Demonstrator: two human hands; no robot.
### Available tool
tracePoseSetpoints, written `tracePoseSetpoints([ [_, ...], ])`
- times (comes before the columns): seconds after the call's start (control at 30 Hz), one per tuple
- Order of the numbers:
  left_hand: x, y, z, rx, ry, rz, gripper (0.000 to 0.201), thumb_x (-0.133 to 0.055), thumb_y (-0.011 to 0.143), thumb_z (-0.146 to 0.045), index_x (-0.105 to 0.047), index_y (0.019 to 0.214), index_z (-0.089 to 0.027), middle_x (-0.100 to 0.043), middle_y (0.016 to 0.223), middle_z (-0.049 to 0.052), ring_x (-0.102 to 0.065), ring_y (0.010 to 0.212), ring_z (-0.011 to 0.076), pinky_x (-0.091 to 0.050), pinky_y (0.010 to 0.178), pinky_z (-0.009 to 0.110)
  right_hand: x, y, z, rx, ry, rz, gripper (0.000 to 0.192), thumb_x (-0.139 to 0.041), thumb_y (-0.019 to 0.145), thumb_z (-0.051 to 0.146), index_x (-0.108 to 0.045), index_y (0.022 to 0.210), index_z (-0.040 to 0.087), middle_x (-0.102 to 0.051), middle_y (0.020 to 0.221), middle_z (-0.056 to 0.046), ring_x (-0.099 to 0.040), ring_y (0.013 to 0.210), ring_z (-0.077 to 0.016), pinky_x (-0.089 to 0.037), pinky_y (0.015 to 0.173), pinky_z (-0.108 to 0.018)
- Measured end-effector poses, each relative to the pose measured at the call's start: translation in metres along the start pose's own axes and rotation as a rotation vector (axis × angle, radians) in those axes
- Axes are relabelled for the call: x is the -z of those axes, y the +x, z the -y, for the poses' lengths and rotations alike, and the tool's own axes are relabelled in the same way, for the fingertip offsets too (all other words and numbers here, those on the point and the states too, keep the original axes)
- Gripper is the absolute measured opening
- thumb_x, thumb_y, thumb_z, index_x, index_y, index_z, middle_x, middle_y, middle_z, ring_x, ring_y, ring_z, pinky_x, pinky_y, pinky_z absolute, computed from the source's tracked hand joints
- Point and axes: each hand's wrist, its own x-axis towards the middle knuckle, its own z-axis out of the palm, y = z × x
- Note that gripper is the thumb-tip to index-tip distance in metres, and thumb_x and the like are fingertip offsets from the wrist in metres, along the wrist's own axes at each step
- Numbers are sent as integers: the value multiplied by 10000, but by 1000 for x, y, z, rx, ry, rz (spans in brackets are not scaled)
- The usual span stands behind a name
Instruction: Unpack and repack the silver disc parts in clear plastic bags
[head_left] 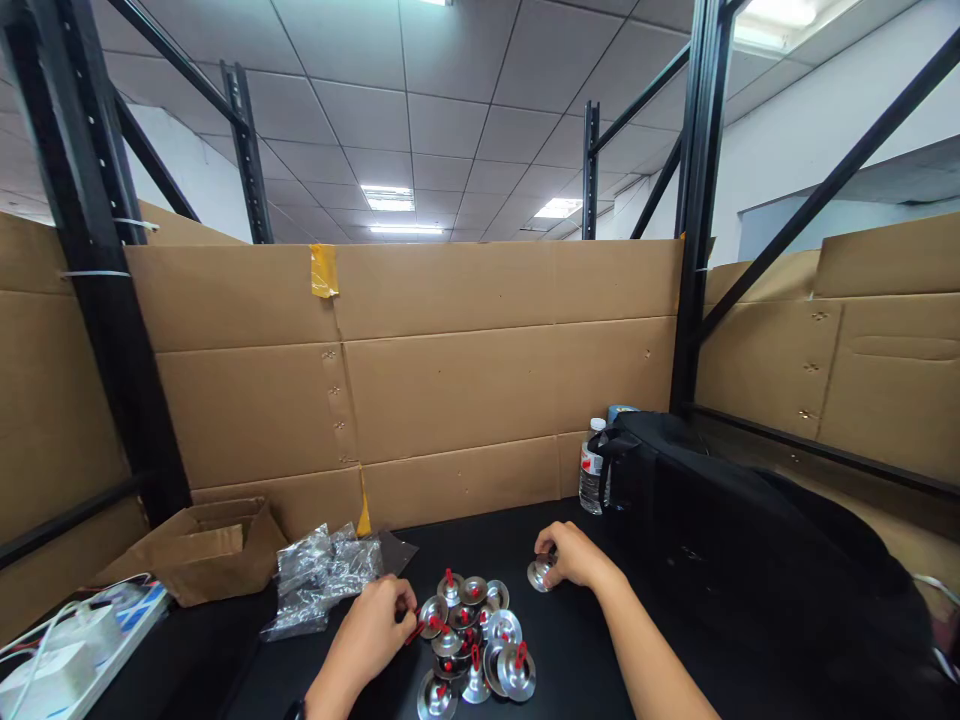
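Note:
A cluster of small shiny metal disc-shaped pieces [505, 627] with domed or stemmed middles and red loops or tips lies on the black tabletop, several leaning on one another. At the cluster's left edge is my left hand [379, 620], its fingers closed in a pinch at a thin red piece [413, 634]. Whether that red piece joins a metal disc is unclear. Apart from the pile, on the right, my right hand [574, 557] is closed on one shiny metal disc [538, 574], gripping its edge just at the table surface. Its fingers partly hide the disc.
Crumpled clear plastic bags [322, 580] and an open cardboard box [217, 550] lie to the left, by a white power strip [124, 640] with cables. A water bottle [591, 468] and a large black bag [720, 560] stand right. Cardboard walls [450, 390] and black posts enclose the table.

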Motion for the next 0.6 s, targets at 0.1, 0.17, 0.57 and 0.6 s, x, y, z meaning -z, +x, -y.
tracePoseSetpoints([
  [0.1, -2, -3, -16, -164, -72, -28, 286, -512, 897, -216, -727, 1085, -235, -705, 1169, 78, -630, 1112, 231, -440, 975, 328, -5, 1, 4, 60, 15, 23, 403, -906, 479, 170, -811, 866, 231, -776, 886, -29, -683, 862, -228, -462, 735, -261],
  [0.17, -7, -6, -26, -232, -101, 13, 332, -488, 949, -264, -701, 1202, -285, -661, 1298, 61, -577, 1219, 232, -396, 1060, 350, -8, 1, 8, 115, 36, 66, 366, -904, 507, 215, -822, 862, 237, -773, 859, -22, -678, 832, -218, -462, 723, -258],
  [0.57, -12, -8, -42, -212, -19, 21, 229, -604, 919, -271, -735, 1102, -307, -687, 1217, 26, -576, 1154, 236, -386, 995, 341, -11, -3, 18, 146, -66, 66, 453, -832, 630, 266, -768, 1078, 242, -704, 1070, -72, -637, 1056, -264, -472, 882, -312],
  [0.6, -9, -8, -40, -209, -15, 14, 232, -618, 910, -269, -732, 1107, -311, -677, 1234, 24, -568, 1166, 235, -378, 1002, 341, -11, -4, 22, 168, -47, 58, 422, -810, 664, 266, -765, 1083, 237, -699, 1071, -73, -637, 1057, -258, -472, 887, -308],
])
